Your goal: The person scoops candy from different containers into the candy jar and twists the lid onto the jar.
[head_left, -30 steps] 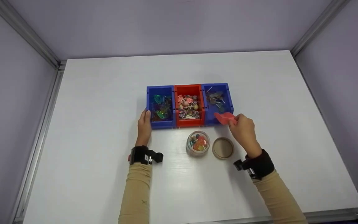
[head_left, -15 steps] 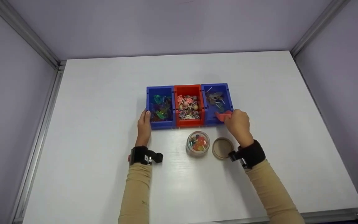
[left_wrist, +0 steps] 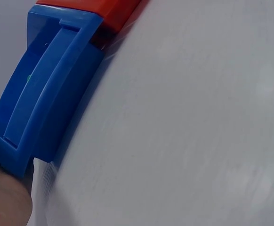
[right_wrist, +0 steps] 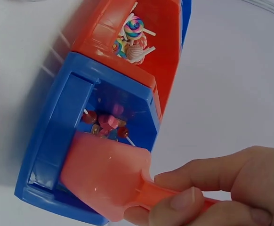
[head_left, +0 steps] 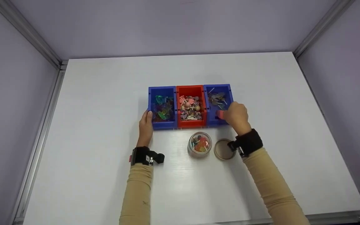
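My right hand (head_left: 237,115) grips the handle of a translucent pink scoop (right_wrist: 108,174). The scoop's bowl dips into the right blue bin (head_left: 216,120), over its near end, beside small lollipops (right_wrist: 109,123). Straight fingers of my left hand (head_left: 145,126) rest against the outer side of the left blue bin (head_left: 164,125), which holds green and dark translucent pieces (head_left: 163,107). Between the blue bins stands a red bin (head_left: 192,124) with small patterned lollipops (right_wrist: 134,28). In the left wrist view, only part of the left hand shows, at the bin's corner.
A glass jar (head_left: 195,153) of colourful lollipops stands open in front of the bins. Just right of it lies a round tan lid (head_left: 222,153), partly under the right wrist camera in the head view. Pale walls enclose the white table (head_left: 105,93).
My right hand has moved left and away from the body, taking the scoop from above the right bin's near rim down inside. The left hand has stayed at the left bin.
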Tool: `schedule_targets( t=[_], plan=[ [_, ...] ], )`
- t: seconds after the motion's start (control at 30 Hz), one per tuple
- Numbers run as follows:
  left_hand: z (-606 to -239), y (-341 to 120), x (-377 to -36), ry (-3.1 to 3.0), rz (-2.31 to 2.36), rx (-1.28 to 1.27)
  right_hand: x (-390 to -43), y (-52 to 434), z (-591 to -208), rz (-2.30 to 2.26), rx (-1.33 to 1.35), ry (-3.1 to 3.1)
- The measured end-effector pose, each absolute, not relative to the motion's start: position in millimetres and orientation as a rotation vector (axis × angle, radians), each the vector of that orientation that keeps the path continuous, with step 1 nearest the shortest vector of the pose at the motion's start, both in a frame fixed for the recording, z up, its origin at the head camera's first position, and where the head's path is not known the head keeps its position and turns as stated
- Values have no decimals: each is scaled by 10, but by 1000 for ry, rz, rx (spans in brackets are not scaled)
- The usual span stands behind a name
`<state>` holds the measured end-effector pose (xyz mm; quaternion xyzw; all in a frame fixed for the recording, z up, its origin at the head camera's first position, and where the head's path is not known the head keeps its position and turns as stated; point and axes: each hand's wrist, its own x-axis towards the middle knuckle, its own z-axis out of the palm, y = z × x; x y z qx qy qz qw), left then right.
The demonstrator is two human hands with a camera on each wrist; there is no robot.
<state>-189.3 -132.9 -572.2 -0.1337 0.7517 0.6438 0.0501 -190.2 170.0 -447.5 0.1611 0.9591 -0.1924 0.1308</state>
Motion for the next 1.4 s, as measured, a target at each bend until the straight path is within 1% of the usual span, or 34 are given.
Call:
schedule_targets(
  t=[0.33,0.7,1.27,1.4],
  plan=[
    [-5713,-1313,-1912,2271,1949,-393,-1922,1655,-4569,-563,541,2785],
    [-5743,-1308,-1921,2319,1947,-374,-1862,1645,-4871,-731,626,2981],
    [-5732,-1330,-1908,2320,1971,-366,-1800,1694,-5187,-1003,554,3104],
    [-5740,-1333,-1903,2309,1976,-362,-1789,1703,-5177,-1022,543,3091]
  ],
)
